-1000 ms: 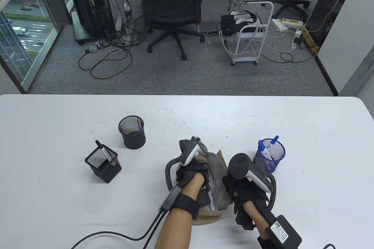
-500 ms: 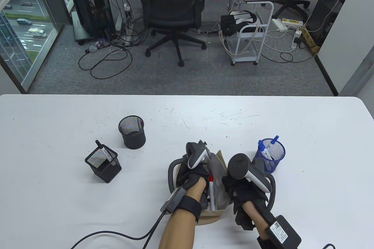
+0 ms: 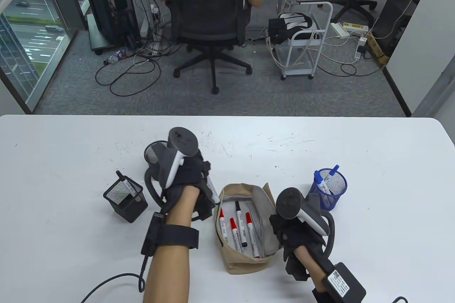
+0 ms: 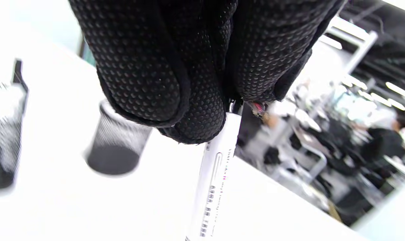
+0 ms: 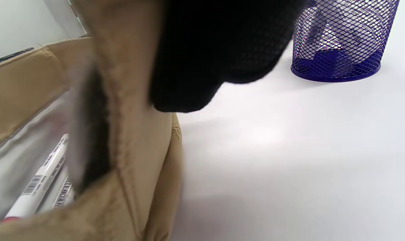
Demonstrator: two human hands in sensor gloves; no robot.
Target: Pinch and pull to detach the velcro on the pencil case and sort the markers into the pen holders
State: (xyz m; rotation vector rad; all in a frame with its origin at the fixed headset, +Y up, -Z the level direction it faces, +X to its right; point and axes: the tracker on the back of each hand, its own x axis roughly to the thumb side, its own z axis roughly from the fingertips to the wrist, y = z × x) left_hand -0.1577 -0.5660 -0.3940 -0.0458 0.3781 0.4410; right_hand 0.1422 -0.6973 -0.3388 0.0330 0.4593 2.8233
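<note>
The tan pencil case (image 3: 234,264) lies open, with several red-capped and black-capped markers (image 3: 233,232) on its grey lining. My left hand (image 3: 199,189) is up and to the left of the case, beside the round black mesh holder (image 3: 153,150). It pinches a white marker (image 3: 213,193) by its top end, and the barrel (image 4: 212,180) hangs down below the fingertips (image 4: 189,110). The fingers cover the cap. My right hand (image 3: 291,235) grips the case's right flap (image 5: 122,134) and holds it open.
A square black mesh holder (image 3: 125,200) with one black marker stands at the left. A blue mesh holder (image 3: 328,189) with two blue markers stands right of the case. A cable trails off my left wrist. A person sits in the chair beyond the table.
My left hand came out of the case with a marker and moved up and left toward the round black holder, uncovering the markers inside. The right hand stayed put.
</note>
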